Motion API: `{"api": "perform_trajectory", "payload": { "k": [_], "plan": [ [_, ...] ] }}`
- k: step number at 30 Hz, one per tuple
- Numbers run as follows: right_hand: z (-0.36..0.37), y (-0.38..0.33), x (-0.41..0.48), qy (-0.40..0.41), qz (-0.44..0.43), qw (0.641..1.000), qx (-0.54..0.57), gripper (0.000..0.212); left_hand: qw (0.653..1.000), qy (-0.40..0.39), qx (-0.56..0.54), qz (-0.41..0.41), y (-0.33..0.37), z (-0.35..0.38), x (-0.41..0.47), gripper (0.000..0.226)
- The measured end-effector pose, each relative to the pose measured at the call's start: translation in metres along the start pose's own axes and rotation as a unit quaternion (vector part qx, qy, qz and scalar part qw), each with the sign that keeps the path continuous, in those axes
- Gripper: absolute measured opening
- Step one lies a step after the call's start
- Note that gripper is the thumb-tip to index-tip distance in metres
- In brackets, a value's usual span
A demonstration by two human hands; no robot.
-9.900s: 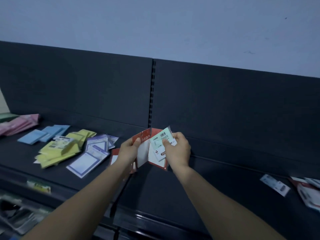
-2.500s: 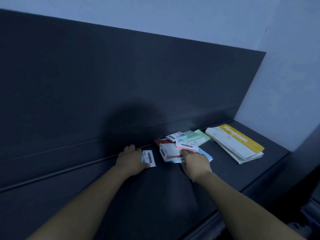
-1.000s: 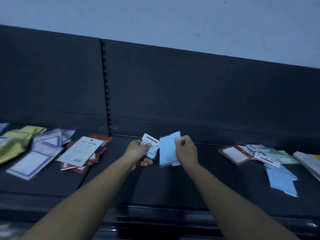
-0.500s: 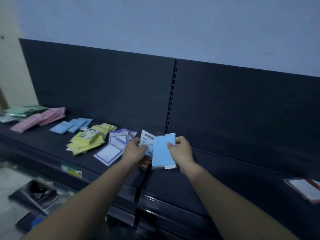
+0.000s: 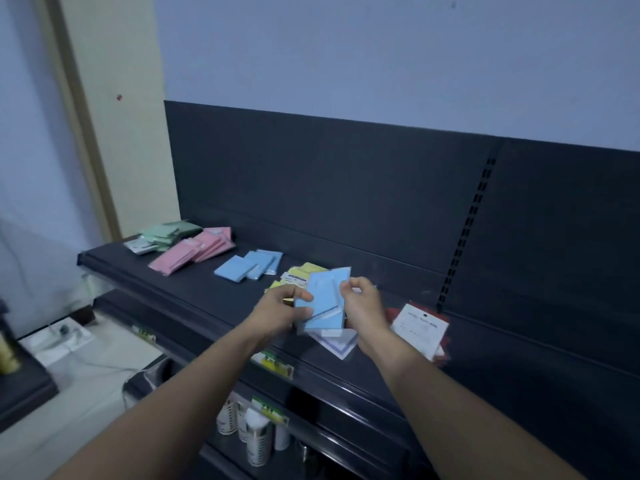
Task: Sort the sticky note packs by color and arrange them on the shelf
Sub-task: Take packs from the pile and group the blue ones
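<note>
Left hand (image 5: pixel 280 311) and right hand (image 5: pixel 363 306) are both pinching the blue packs (image 5: pixel 323 303) now, one from each side, fingers curled round the edges and the left thumb on the front face. Half a second back the left hand had a white-label pack showing next to the blue one; that label isn't showing anymore, just two overlapping blue faces tilted a bit. The hands have also drifted left along the shelf (image 5: pixel 194 289) and sit above the yellow pile (image 5: pixel 304 273), just short of the blue pile (image 5: pixel 249 265).

Can't really tell how many packs are in the grip, it's dim and a little smeared. Most of the yellow pile is hidden behind the hands, and a purple-bordered pack (image 5: pixel 334 341) only pokes out underneath them. To the right, a white card pack (image 5: pixel 420 329) lies on something red, print unreadable.

Further left on the same dark shelf: pink pile (image 5: pixel 194 251), then green pile (image 5: pixel 162 235) at the end. Dark back panel (image 5: pixel 311 185) behind, pale bluish wall (image 5: pixel 381 64) above, cream pillar (image 5: pixel 117 116) on the left. A price tag (image 5: pixel 273 363) is on the front rail, and there are bottles (image 5: pixel 258 441) on the shelf below.
</note>
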State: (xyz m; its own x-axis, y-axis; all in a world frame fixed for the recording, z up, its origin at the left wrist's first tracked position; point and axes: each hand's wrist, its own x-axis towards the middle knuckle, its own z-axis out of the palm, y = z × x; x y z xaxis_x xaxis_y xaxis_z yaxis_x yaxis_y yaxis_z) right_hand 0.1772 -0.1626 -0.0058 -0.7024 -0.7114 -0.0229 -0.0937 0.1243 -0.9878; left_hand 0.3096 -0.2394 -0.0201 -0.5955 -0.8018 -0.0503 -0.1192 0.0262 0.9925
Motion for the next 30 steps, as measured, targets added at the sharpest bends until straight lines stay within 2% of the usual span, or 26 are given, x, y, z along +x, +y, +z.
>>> {"api": "perform_trajectory", "payload": {
  "k": [2,6,11,14,24,30],
  "plan": [
    [0.020,-0.005,0.000,-0.033,0.005,0.999,0.025,0.003,1.000,0.028,0.010,0.007,-0.006,-0.021,0.009,0.032],
    [0.053,-0.014,0.007,-0.105,0.008,0.994,0.023,0.025,0.998,0.060,-0.037,-0.002,-0.014,-0.054,0.025,0.056],
    [0.091,-0.017,0.034,-0.159,-0.017,0.986,-0.044,0.034,0.992,0.119,-0.022,-0.023,-0.022,-0.090,0.049,0.045],
    [0.114,-0.016,0.056,-0.186,-0.034,0.977,-0.096,0.041,0.988,0.147,-0.017,-0.037,-0.027,-0.111,0.067,0.046],
    [0.182,-0.002,0.111,-0.164,-0.046,0.965,-0.198,0.037,0.975,0.199,0.043,-0.087,-0.050,-0.173,0.111,0.045],
    [0.217,0.005,0.129,-0.123,-0.047,0.956,-0.264,0.034,0.960,0.206,0.161,-0.103,-0.066,-0.212,0.136,0.047]
  ]
}}
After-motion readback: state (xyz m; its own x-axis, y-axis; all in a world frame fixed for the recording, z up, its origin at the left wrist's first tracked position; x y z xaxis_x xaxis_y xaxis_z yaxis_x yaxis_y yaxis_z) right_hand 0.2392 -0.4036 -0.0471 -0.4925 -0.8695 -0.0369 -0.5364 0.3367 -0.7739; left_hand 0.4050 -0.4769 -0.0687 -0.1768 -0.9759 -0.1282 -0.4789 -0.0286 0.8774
